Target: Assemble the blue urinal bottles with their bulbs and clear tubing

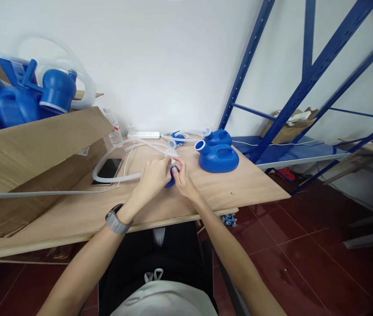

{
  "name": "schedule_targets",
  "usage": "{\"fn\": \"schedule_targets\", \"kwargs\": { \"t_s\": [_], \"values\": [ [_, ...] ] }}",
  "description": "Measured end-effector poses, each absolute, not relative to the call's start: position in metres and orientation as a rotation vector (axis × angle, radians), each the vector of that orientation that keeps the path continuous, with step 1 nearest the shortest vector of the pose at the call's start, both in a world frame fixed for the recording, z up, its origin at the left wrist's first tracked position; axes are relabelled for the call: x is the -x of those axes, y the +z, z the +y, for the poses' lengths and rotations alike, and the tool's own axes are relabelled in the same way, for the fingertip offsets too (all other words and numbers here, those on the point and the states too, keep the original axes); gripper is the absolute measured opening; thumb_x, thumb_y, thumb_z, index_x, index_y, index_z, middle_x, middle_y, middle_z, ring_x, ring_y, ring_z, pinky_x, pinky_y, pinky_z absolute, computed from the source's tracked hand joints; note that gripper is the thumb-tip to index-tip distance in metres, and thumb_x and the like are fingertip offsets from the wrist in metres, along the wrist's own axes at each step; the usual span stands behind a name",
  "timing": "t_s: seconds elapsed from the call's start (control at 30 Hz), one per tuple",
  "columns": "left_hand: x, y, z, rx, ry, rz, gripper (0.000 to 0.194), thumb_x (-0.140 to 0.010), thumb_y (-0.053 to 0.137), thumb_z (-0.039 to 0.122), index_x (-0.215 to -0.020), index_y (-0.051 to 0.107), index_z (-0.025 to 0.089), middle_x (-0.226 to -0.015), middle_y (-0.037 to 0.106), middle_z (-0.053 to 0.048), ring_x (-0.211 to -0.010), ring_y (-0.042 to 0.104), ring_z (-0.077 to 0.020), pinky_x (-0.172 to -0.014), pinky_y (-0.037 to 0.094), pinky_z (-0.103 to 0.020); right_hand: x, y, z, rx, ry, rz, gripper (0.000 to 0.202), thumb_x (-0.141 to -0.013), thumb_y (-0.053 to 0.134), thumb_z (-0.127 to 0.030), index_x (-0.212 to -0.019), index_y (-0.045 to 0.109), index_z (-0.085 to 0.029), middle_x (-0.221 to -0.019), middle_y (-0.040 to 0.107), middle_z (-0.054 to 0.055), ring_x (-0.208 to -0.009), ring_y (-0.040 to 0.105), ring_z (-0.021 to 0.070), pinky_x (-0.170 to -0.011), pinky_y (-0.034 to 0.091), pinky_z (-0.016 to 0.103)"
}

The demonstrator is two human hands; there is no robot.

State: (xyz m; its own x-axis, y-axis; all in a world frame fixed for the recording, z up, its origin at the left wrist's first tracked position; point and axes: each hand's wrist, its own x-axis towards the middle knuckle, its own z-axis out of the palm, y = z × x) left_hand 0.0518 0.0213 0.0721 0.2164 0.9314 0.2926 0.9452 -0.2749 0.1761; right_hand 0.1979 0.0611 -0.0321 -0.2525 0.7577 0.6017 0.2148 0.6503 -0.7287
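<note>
My left hand (pixel 155 174) and my right hand (pixel 184 181) meet over the table, fingers closed round a small blue plastic part (pixel 170 181). Fingers hide most of it, so its exact kind cannot be made out. A translucent white fitting (pixel 172 152) shows just beyond the fingertips; whether it joins the blue part is hidden. From beside my left hand a clear flexible hose (pixel 120 179) loops leftward. To the right of my hands sits a blue handled bottle (pixel 218 159) with a wide open spout, and a second blue bottle (pixel 219 138) stands behind it.
At left, a cardboard box (pixel 41 136) holds several blue bottles and coiled hose. A phone (pixel 110 170), a clear water bottle (pixel 115 131) and a white power strip (pixel 144 134) lie along the wooden table (pixel 212 195). Blue metal shelving (pixel 291 151) stands at right.
</note>
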Motion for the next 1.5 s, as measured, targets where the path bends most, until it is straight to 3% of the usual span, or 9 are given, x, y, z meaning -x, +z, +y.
{"fn": "schedule_targets", "kwargs": {
  "t_s": [0.27,0.4,0.6,0.77,0.93,1.0,1.17,1.3,1.5],
  "values": [
    [-0.051,0.07,0.019,2.368,-0.463,-1.91,0.033,-0.1,0.045,0.023,-0.127,0.065,0.022,-0.114,0.076,-0.015,-0.1,0.073,-0.0347,-0.077,0.047,-0.039,-0.19,-0.033,0.063,0.728,0.76,-1.661,0.04,-0.109,0.041,-0.05,-0.14,0.042,-0.026,-0.095,0.062,0.003,-0.087,0.063,0.0196,-0.092,0.054,0.037],
    [-0.047,0.064,0.025,2.448,-0.627,-1.852,0.031,-0.099,0.048,0.024,-0.124,0.067,0.022,-0.122,0.073,-0.013,-0.107,0.071,-0.0329,-0.083,0.049,-0.039,-0.189,-0.032,0.064,0.747,0.822,-1.481,0.03,-0.105,0.05,-0.055,-0.114,0.056,-0.027,-0.095,0.062,0.002,-0.086,0.063,0.0177,-0.087,0.056,0.033],
    [-0.048,0.057,0.033,2.573,-0.691,-1.735,0.029,-0.101,0.046,0.026,-0.115,0.071,0.022,-0.115,0.073,-0.012,-0.1,0.071,-0.0319,-0.08,0.05,-0.04,-0.202,-0.024,0.067,0.756,0.741,-1.234,0.042,-0.096,0.061,-0.065,-0.088,0.064,-0.023,-0.109,0.062,0.006,-0.093,0.067,0.0177,-0.089,0.059,0.033],
    [-0.054,0.046,0.039,2.621,-0.833,-1.721,0.028,-0.101,0.047,0.025,-0.114,0.071,0.022,-0.117,0.073,-0.012,-0.101,0.071,-0.031,-0.086,0.051,-0.04,-0.207,-0.019,0.06,0.817,0.72,-1.184,0.053,-0.098,0.052,-0.07,-0.083,0.07,-0.022,-0.088,0.074,0.008,-0.088,0.071,0.0221,-0.088,0.059,0.037],
    [-0.048,0.032,0.047,2.562,-1.002,-1.794,0.026,-0.099,0.048,0.022,-0.113,0.07,0.022,-0.117,0.075,-0.012,-0.108,0.07,-0.0305,-0.093,0.051,-0.04,-0.214,-0.017,0.06,0.87,0.694,-1.172,0.071,-0.101,0.033,-0.077,-0.054,0.048,-0.025,-0.085,0.08,0.012,-0.097,0.076,0.0277,-0.098,0.056,0.043],
    [-0.043,0.026,0.051,2.541,-1.057,-1.821,0.028,-0.1,0.045,0.022,-0.112,0.07,0.022,-0.117,0.075,-0.012,-0.109,0.07,-0.0301,-0.095,0.051,-0.04,-0.222,-0.019,0.063,0.874,0.702,-1.207,0.07,-0.099,0.037,-0.078,-0.053,0.043,-0.026,-0.085,0.081,0.011,-0.096,0.077,0.0275,-0.1,0.055,0.043],
    [-0.031,0.015,0.06,2.465,-1.125,-1.948,0.03,-0.103,0.04,0.025,-0.11,0.069,0.021,-0.115,0.076,-0.013,-0.105,0.071,-0.0299,-0.094,0.051,-0.04,-0.252,-0.024,0.065,0.956,0.677,-1.41,0.054,-0.1,0.049,-0.068,-0.084,0.075,-0.023,-0.102,0.083,0.01,-0.104,0.076,0.0279,-0.096,0.055,0.041],
    [-0.029,0.009,0.061,2.435,-1.149,-2.052,0.037,-0.107,0.034,0.035,-0.099,0.067,0.022,-0.109,0.077,-0.013,-0.104,0.071,-0.0302,-0.092,0.05,-0.04,-0.271,-0.026,0.064,0.963,0.677,-1.421,0.043,-0.098,0.057,-0.058,-0.104,0.081,-0.022,-0.118,0.081,0.011,-0.116,0.073,0.0284,-0.101,0.054,0.042],
    [-0.031,0.001,0.056,2.512,-1.172,-2.154,0.051,-0.102,0.044,0.064,-0.114,0.067,0.02,-0.111,0.077,-0.014,-0.105,0.07,-0.0316,-0.091,0.051,-0.041,-0.271,-0.037,0.07,1.041,0.762,-1.193,0.042,-0.079,0.079,-0.06,-0.084,0.082,-0.019,-0.094,0.083,0.011,-0.09,0.079,0.0306,-0.089,0.06,0.045]
  ]
}}
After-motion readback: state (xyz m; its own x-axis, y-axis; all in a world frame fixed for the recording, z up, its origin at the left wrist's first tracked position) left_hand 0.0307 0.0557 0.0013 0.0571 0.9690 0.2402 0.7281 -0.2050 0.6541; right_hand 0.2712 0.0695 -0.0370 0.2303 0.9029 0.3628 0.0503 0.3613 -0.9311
